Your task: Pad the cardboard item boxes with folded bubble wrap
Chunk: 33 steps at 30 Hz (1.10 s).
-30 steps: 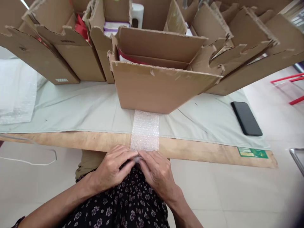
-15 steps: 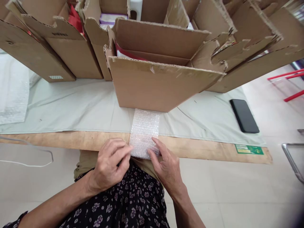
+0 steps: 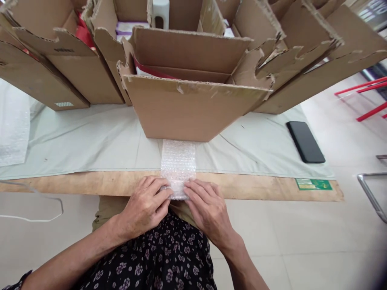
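Your hands (image 3: 146, 204) cover the near corners of the bubble-wrap strip (image 3: 178, 159); the left edge crops the white cable (image 3: 30, 220).

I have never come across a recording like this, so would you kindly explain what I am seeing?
There is no machine: one camera, worn on a person's head, looks forward and down. The left hand pinches the near end of some bubble wrap; the right hand has its fingers on the opposite side. The wrap reaches the base of an open cardboard box. Pale cloth covers most of the table, with more boxes behind and a dark phone at right.
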Motion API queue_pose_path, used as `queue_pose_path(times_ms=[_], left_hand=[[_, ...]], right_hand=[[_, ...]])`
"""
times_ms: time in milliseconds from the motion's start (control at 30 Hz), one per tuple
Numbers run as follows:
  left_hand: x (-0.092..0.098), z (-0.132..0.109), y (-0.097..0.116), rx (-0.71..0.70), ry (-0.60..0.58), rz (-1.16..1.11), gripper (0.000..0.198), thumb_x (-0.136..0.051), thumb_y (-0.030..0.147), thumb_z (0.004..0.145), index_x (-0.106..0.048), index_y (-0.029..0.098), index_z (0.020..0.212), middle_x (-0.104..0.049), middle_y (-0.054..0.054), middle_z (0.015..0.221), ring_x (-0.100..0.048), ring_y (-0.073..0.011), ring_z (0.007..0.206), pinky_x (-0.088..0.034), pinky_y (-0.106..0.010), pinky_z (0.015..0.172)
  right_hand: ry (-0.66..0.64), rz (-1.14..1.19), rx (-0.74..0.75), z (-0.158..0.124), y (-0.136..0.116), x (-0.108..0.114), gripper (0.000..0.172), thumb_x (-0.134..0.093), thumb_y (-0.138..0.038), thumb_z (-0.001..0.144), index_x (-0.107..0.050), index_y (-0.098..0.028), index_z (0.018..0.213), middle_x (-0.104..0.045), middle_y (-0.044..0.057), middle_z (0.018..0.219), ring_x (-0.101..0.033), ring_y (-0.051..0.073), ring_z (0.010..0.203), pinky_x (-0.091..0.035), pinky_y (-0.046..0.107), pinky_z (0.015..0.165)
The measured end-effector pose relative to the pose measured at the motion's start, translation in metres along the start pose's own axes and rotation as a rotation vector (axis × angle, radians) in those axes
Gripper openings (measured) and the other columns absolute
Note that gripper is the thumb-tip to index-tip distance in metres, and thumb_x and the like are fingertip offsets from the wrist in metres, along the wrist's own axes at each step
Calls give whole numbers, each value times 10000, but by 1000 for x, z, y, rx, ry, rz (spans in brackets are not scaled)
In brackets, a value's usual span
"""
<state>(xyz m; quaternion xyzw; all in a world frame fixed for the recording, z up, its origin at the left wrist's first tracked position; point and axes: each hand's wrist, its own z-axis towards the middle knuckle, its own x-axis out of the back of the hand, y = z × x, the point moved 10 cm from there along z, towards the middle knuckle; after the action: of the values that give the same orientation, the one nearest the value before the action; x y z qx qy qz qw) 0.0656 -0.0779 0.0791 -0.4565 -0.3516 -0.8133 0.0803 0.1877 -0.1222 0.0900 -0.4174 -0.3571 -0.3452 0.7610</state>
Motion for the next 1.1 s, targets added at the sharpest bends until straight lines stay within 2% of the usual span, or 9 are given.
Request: queue_pose_path(times_ms=[100,167,400,533,600,733,800,933,1100], left_hand=[[8,3,-4,29,37,-109,146,-601,47,955,-670,161,1015,-733,-55,977,-632,-206,932,-514,-374,845],[10,7,-9,47,46,-139,139,-606,61,968,-672,162,1036,-744,-39,923,-643,-194,885,-523,-360,822],[-1,39,-28,95,79,-12,125,-583,139,1008,-686,146,1078,-730,-37,849,-681,-186,728,-562,-332,705],[-4,50,-36,143,73,87,151,-577,162,1008,-690,138,1106,-712,-45,856,-674,-193,694,-571,-340,665],[2,47,-35,144,109,85,170,-591,182,1005,-681,130,1139,-713,-76,931,-687,-206,764,-589,-355,712],[12,30,-19,51,117,-10,280,-664,187,942,-658,141,1217,-691,-160,1215,-648,-301,1150,-563,-471,981],[13,22,-13,17,94,-82,323,-655,127,917,-646,158,1239,-707,-141,1220,-623,-300,1206,-529,-487,1035],[14,23,-20,59,131,-123,273,-609,61,940,-654,146,1195,-751,-89,1013,-670,-233,1006,-551,-415,909],[9,40,-36,134,177,16,200,-605,140,982,-680,122,1166,-722,-69,870,-633,-225,828,-541,-391,769]], right_hand=[[53,91,-63,4,13,0,222,-576,-96,1009,-643,-176,1205,-780,53,977,-712,192,864,-521,362,789],[84,93,-123,4,21,-1,235,-578,-147,1027,-622,-178,1256,-764,47,928,-687,178,772,-528,341,726],[309,-143,-239,-8,26,20,305,-693,-189,957,-653,-208,1259,-709,136,1187,-691,268,1036,-547,419,844],[118,-123,-144,3,21,1,253,-657,-206,972,-676,-208,1224,-732,109,1234,-669,287,1129,-513,441,916],[58,-114,-121,9,22,-6,214,-618,-192,994,-689,-199,1196,-760,88,1201,-669,275,1125,-494,437,938],[112,-32,-137,13,27,1,191,-590,-135,1005,-704,-189,1150,-795,67,1065,-700,229,986,-491,399,868],[120,55,-164,12,27,4,194,-584,-131,1009,-701,-195,1150,-795,57,991,-703,207,879,-496,380,801],[103,125,-238,11,34,0,198,-553,-193,1042,-693,-216,1180,-783,44,929,-698,191,795,-532,372,770],[189,-59,-297,16,50,3,317,-559,-348,1044,-630,-194,1312,-711,137,1275,-672,282,1119,-538,448,933]])
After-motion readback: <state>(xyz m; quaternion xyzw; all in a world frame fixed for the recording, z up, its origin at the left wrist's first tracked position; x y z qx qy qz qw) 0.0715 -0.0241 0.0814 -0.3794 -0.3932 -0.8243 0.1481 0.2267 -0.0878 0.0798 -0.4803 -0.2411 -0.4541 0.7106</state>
